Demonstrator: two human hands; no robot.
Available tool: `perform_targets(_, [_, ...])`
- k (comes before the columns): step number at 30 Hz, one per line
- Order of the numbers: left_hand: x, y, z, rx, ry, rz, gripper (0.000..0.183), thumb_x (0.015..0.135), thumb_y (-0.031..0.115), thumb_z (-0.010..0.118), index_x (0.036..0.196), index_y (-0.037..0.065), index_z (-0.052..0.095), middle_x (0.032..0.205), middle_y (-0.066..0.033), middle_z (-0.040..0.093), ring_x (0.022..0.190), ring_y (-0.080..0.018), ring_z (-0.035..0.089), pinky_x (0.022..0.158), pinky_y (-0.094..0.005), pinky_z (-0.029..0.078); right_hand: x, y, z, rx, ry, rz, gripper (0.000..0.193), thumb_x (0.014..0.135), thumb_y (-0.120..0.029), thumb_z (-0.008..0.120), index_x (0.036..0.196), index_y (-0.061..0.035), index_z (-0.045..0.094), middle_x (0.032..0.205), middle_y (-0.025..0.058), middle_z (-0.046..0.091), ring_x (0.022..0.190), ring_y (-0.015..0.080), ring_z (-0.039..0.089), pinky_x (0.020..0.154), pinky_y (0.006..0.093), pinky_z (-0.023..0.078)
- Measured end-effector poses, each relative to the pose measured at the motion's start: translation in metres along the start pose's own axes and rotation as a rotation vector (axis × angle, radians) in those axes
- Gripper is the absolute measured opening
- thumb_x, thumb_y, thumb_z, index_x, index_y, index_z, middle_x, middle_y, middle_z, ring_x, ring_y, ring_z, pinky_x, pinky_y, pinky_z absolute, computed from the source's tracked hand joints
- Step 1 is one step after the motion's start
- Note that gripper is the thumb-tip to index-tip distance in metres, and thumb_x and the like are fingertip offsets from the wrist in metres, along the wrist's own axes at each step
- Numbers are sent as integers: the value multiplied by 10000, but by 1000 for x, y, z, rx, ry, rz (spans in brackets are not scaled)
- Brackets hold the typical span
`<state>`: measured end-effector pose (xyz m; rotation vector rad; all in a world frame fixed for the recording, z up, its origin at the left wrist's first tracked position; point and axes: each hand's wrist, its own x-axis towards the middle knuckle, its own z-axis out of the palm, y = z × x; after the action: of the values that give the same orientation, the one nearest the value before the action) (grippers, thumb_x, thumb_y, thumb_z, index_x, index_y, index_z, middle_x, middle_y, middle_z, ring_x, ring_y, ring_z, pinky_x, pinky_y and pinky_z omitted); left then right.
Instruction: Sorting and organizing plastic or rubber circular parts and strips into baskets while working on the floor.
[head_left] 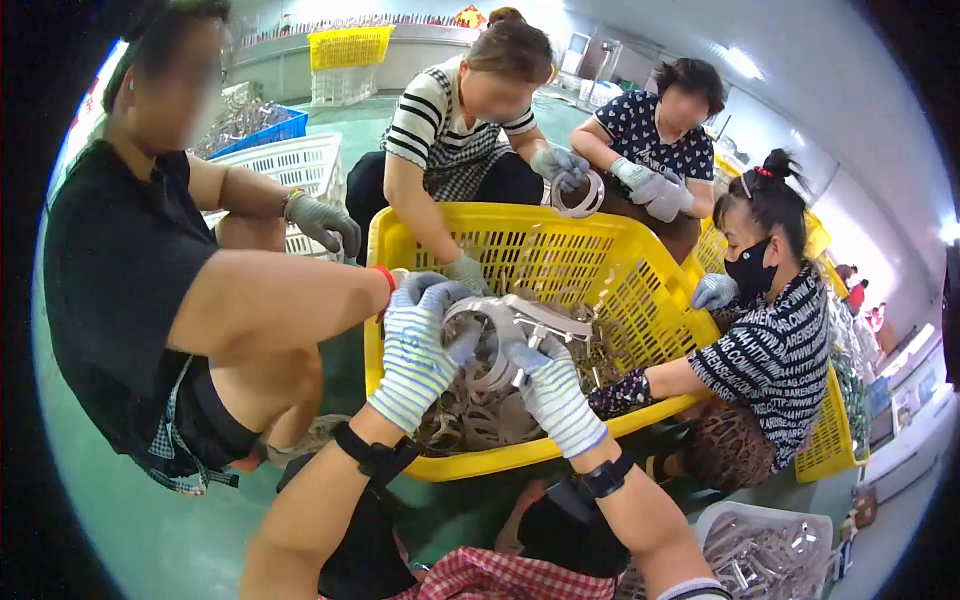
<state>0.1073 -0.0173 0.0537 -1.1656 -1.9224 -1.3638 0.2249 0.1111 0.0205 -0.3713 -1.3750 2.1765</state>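
Observation:
My left hand (420, 345), in a striped knit glove, is closed on the left side of a grey ring-shaped part (482, 378). From the other side, my right hand (556, 390), gloved alike, grips a short arm-like piece at the ring's right edge. Fingers cover much of where the two meet, so I cannot tell whether they are joined. Both hands are above a yellow slatted basket (480, 470), which holds many tangled grey parts (520, 425). A co-worker's gloved hand partly overlaps the view just behind my left hand.
Co-workers sit around the basket; one across from me holds a pale ring (578, 196). At the right, a co-worker's sleeved arm (640, 390) reaches into it. A white crate of metallic parts (765, 550) stands lower right. White (300, 165) and blue (270, 132) crates are behind left.

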Motion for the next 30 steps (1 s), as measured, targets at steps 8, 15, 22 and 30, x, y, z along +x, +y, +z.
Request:
perform_targets(8, [-8,17,1,-1533,-385,-1009,401,911,392,565,1173,89,568,1092,-48,627,1015,-174,593,934,-338,469,-16,-21,5,332,-194,219,400,922,-162,510,1300,-73,418,1231,84,503,1078,185,536,941,328,446])
perform_targets(15, [-7,18,-8,-1381,-303,-1056,228,885,175,616,1079,58,597,996,-54,648,900,-168,634,826,-316,519,-23,-27,-2,-494,-479,-290,369,945,-184,469,1259,9,478,1198,142,573,1062,227,585,917,350,505])
perform_targets(22, [-7,37,-19,-1472,-479,-952,277,867,302,646,1015,73,597,886,-16,621,768,-109,596,710,-253,499,-22,-41,-24,-613,-111,-456,302,946,-179,458,1161,0,572,1111,108,631,978,222,615,871,316,489])
perform_targets(30, [-15,38,-22,-1786,-470,-1118,307,864,340,645,1030,96,563,803,-23,592,695,-125,582,642,-267,517,-26,-45,-19,-833,87,-364,253,924,-176,539,1127,-40,604,1042,77,646,913,177,607,821,317,475])
